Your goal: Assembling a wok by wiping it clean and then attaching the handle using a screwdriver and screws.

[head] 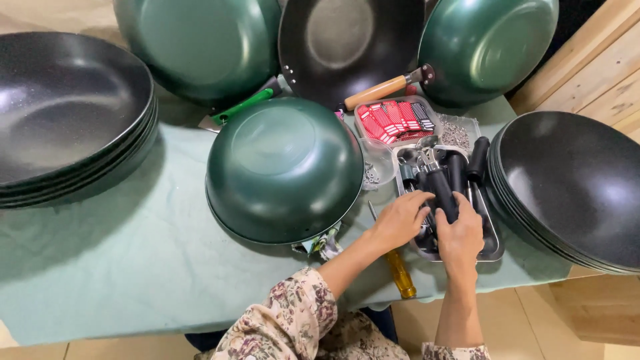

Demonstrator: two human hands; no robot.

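My right hand [461, 235] grips a black pan handle [441, 190] with a metal bracket at its far end, held over a metal tray [491, 235] of several black handles. My left hand [402, 220] reaches into the same tray beside it, fingers spread on the parts there. An upturned green wok [284, 168] lies on the green cloth just left of my hands. A yellow-handled screwdriver [400, 272] lies under my left wrist at the table's front edge.
Stacks of black woks sit at the left [63, 107] and right [573, 183]. Two more green woks [200, 40] and a black wok with a wooden handle [347, 40] stand at the back. A tray of red tags [393, 120], a screw tray [457, 133] and a clear bowl [377, 163] are nearby.
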